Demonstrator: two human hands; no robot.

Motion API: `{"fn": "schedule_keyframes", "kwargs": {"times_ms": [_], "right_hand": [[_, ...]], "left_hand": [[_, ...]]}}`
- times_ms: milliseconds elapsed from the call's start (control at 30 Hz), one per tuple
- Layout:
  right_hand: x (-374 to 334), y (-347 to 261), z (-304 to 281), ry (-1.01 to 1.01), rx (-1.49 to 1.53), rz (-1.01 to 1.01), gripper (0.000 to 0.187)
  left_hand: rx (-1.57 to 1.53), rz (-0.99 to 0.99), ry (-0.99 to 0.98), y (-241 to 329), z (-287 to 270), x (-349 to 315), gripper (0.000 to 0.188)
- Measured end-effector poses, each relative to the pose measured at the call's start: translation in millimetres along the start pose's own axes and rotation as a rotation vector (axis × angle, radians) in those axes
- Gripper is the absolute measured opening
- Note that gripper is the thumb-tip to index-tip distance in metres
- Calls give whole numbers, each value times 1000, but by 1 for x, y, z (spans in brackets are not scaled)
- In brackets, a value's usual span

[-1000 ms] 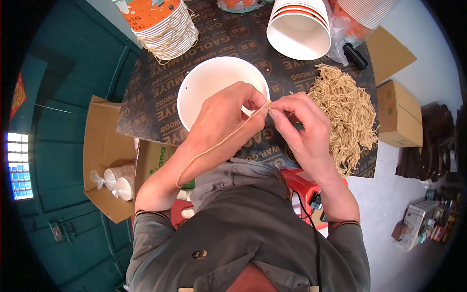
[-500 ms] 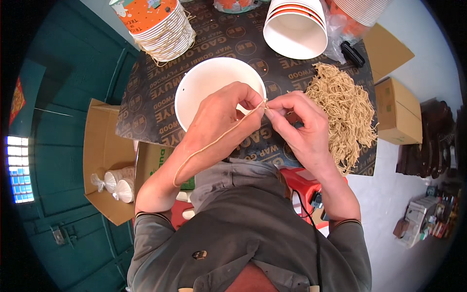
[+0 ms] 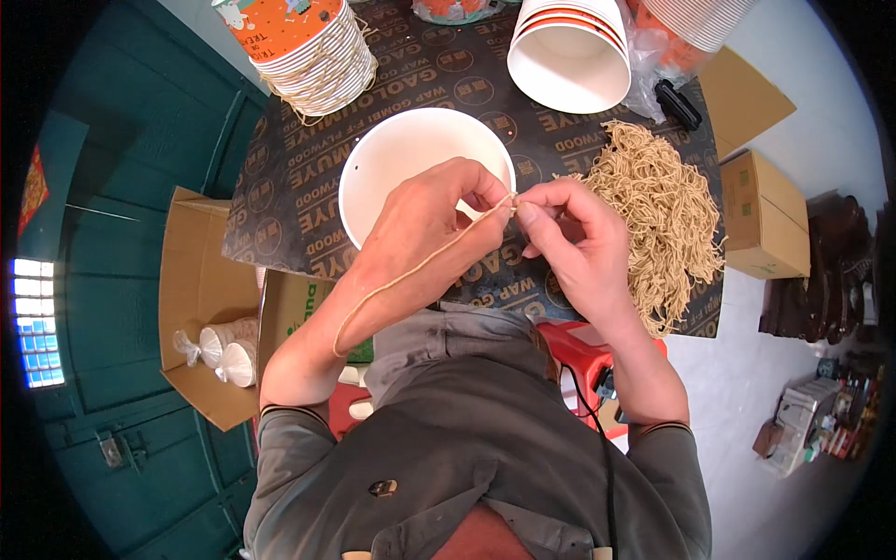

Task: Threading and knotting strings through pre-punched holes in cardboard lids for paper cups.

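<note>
A white paper bucket (image 3: 387, 163) lies with its open mouth toward me in the middle of the dark table. My left hand (image 3: 434, 210) is over its near right rim, fingers closed in a pinch on a thin beige cord (image 3: 403, 276). The cord runs back across that hand and down to the wrist. Meeting it at the rim, my right hand (image 3: 581, 229) pinches the cord's end between thumb and forefinger. My fingertips cover the spot where cord and rim meet. A tangled pile of beige cords (image 3: 658, 224) sits right beside my right hand.
A stack of orange-printed buckets with cord handles (image 3: 313, 70) stands at the far left of the table (image 3: 271, 219). More nested white buckets (image 3: 569, 70) lie at the far right, near a black object (image 3: 679, 105). Cardboard boxes (image 3: 210, 308) flank the table.
My right fingers have shifted slightly and bent more at the cord's end. The bucket and my left hand have moved a little to the right.
</note>
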State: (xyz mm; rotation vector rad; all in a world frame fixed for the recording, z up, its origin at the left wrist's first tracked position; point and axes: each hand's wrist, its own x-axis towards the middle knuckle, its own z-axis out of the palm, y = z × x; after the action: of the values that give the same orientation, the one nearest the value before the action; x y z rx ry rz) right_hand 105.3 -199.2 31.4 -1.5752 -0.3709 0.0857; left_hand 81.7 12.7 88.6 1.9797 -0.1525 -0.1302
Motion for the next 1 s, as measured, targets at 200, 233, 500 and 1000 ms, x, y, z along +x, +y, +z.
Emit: {"fn": "schedule_keyframes", "kwargs": {"times_ms": [200,233,500,1000], "right_hand": [[-1,1,0,-69,247,171,13],[-1,2,0,-69,247,171,13],[3,6,-4,-94,431,263,14],[1,10,3,-10,366,138,11]], "left_hand": [[9,-1,-10,2,-1,-1,20],[14,1,-11,2,-1,-1,19],[19,-16,-28,3,-2,1,18],[-46,-30,-57,-1,-3,2,19]]}}
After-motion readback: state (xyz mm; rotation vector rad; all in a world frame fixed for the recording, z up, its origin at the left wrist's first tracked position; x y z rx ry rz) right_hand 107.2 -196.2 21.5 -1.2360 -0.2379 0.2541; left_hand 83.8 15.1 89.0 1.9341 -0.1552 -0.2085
